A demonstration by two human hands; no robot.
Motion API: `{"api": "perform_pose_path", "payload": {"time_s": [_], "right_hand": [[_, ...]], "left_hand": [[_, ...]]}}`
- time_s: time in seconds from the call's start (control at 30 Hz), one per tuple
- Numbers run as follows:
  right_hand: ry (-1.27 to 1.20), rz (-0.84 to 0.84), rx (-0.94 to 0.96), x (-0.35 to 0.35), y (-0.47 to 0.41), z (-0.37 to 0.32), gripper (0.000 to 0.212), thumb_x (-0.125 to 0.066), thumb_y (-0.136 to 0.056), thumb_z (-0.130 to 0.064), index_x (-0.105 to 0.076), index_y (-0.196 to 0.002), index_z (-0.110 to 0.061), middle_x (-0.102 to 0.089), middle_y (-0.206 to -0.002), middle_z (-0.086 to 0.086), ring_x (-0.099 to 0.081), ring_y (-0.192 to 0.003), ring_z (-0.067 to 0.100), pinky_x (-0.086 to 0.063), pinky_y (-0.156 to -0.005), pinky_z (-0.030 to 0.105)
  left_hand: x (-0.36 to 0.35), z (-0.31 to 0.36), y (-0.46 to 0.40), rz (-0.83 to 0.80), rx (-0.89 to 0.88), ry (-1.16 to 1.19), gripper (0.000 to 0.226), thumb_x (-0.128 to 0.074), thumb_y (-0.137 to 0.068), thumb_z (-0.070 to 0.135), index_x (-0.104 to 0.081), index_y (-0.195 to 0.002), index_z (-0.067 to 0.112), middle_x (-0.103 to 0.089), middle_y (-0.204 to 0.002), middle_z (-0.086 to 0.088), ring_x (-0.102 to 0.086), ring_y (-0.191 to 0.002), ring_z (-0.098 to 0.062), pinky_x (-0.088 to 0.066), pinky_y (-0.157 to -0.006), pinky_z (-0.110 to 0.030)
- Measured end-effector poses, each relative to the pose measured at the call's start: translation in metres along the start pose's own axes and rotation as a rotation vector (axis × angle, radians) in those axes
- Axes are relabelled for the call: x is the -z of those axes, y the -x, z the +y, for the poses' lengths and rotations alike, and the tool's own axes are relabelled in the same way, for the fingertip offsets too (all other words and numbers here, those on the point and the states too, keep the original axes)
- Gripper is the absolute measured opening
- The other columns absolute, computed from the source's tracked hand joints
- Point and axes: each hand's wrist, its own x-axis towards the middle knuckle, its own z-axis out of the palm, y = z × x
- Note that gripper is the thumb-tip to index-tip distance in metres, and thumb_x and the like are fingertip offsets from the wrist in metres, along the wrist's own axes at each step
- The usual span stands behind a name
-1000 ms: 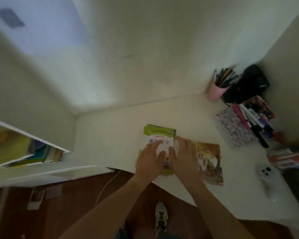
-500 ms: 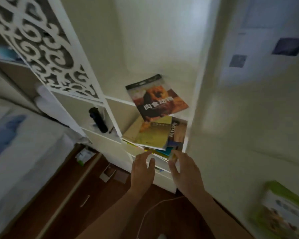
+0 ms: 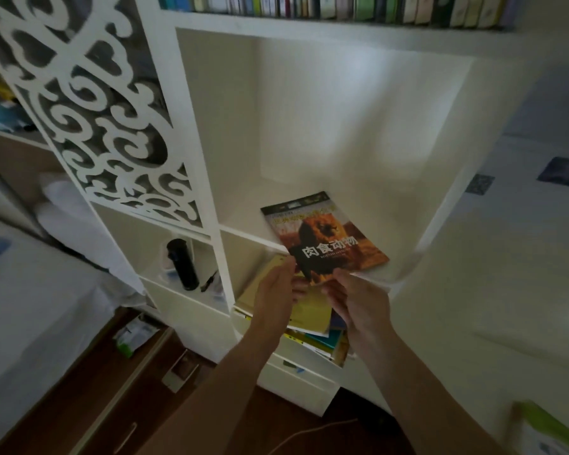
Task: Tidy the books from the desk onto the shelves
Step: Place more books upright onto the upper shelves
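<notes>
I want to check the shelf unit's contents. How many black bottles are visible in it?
1. The black bottle stands upright in the small compartment below the carved white panel, left of the stacked books. Others may be hidden behind that panel.

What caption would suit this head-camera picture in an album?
Both hands, left and right, reach the near edge of an orange animal book lying on a white shelf, above a book pile.
</notes>
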Motion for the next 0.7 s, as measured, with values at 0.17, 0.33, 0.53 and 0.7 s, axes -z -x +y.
{"api": "perform_pose_path", "payload": {"time_s": [0.17,0.33,0.53,0.7], "right_hand": [[0.153,-0.236,-0.002,0.012,0.030,0.000,0.017,-0.071,-0.089,-0.020,-0.070,-0.096,-0.004,-0.075,-0.094,0.018,-0.070,-0.078,0.025,-0.056,-0.078,0.036],[0.178,-0.119,0.047,0.057,0.021,0.023,0.018,-0.066,-0.094,-0.018,-0.073,-0.110,-0.014,-0.077,-0.099,0.012,-0.075,-0.082,0.025,-0.060,-0.068,0.036],[0.386,-0.128,-0.179,0.073,-0.002,0.101,0.027,-0.052,-0.101,-0.001,-0.065,-0.123,-0.008,-0.073,-0.107,0.021,-0.072,-0.096,0.036,-0.060,-0.084,0.054],[0.389,0.014,-0.106,0.072,-0.040,0.122,0.023,-0.049,-0.105,-0.014,-0.067,-0.117,-0.021,-0.076,-0.105,0.006,-0.075,-0.090,0.025,-0.061,-0.071,0.039]], "left_hand": [[0.012,0.015,0.003,-0.058,0.065,0.099,0.020,-0.065,-0.099,0.022,-0.070,-0.116,0.015,-0.077,-0.108,-0.014,-0.077,-0.087,-0.026,-0.062,-0.075,-0.037],[0.070,-0.014,0.023,-0.248,0.119,-0.052,0.027,-0.068,-0.091,0.005,-0.075,-0.112,0.021,-0.079,-0.105,-0.007,-0.076,-0.098,-0.026,-0.061,-0.090,-0.045],[0.098,-0.101,0.018,-0.183,0.280,-0.258,0.017,-0.061,-0.101,0.018,-0.077,-0.098,0.014,-0.079,-0.097,-0.007,-0.074,-0.099,-0.029,-0.054,-0.099,-0.056],[0.070,-0.123,-0.050,-0.019,0.134,-0.612,0.035,-0.045,-0.107,0.039,-0.071,-0.115,0.017,-0.073,-0.118,-0.004,-0.065,-0.111,-0.025,-0.046,-0.099,-0.033]]}}
